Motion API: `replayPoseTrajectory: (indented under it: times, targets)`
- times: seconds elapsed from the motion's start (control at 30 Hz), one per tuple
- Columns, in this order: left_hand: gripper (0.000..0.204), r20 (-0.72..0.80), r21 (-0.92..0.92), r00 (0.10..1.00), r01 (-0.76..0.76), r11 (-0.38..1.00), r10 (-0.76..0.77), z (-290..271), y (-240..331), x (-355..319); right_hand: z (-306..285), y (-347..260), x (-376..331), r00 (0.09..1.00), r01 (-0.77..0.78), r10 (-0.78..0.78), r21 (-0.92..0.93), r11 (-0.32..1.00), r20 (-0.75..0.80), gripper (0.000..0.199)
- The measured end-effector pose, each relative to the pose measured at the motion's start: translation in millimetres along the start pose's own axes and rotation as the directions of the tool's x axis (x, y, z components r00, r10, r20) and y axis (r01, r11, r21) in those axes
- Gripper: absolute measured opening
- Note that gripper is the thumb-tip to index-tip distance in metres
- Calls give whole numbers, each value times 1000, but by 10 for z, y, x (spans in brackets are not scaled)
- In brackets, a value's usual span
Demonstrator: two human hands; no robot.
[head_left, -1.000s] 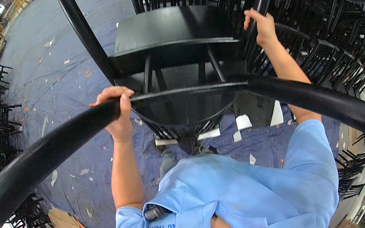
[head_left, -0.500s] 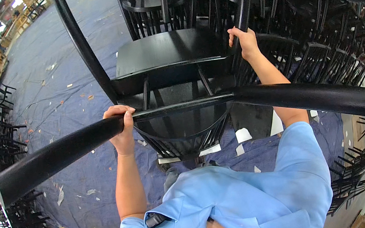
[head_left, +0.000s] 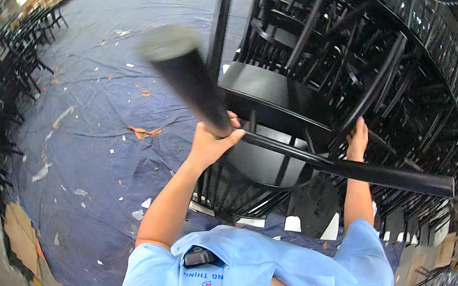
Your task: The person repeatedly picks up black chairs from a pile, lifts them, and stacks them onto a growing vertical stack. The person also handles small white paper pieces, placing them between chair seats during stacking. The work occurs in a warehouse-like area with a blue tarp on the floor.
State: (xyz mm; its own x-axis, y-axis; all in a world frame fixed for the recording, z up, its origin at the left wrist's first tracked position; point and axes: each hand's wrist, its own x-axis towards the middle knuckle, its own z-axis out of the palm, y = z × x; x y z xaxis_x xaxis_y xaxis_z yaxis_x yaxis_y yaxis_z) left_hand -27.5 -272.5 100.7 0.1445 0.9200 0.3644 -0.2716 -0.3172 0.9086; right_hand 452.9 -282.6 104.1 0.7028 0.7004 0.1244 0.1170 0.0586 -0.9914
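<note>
A black wooden chair (head_left: 278, 93) is turned over in front of me, its legs pointing up and outward. My left hand (head_left: 212, 143) is closed round the base of one leg (head_left: 184, 78), beside the thin rung (head_left: 289, 149). That leg's end is blurred and comes up close to view. My right hand (head_left: 358, 140) holds the chair's right side, near the bottom of another leg; its fingers are partly hidden. Beneath it, a curved chair back with spindles (head_left: 221, 188) shows, and I cannot tell which chair it belongs to.
Many black chairs (head_left: 402, 75) are stacked densely at the right and far right. More black chairs (head_left: 21, 61) line the left side. A blue sheet (head_left: 104, 179) covers the floor, strewn with paper scraps and an orange strip (head_left: 143, 132). Flat cardboard (head_left: 20, 233) lies lower left.
The chair has turned clockwise and shifted right in view, its left leg swinging upward. My left hand has kept its hold; my right hand is lower, nearer the leg's base.
</note>
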Motion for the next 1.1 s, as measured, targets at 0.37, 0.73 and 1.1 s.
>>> replayPoseTrajectory:
  times: [0.37,0.73,1.1]
  targets:
    - [28,95,-111,974,215,970,-205,-1399,-342,38,-580,2078,-3018,808,-570,552,-40,821,-206,23]
    - [21,-132,32,786,612,790,-603,-2426,-2757,-1472,1402,1995,-4301,169,-493,955,-819,296,243,34]
    - [36,-171,131,557,830,542,-813,-2097,-4477,-3328,1681,2946,-4202,665,-641,744,-563,521,-69,41]
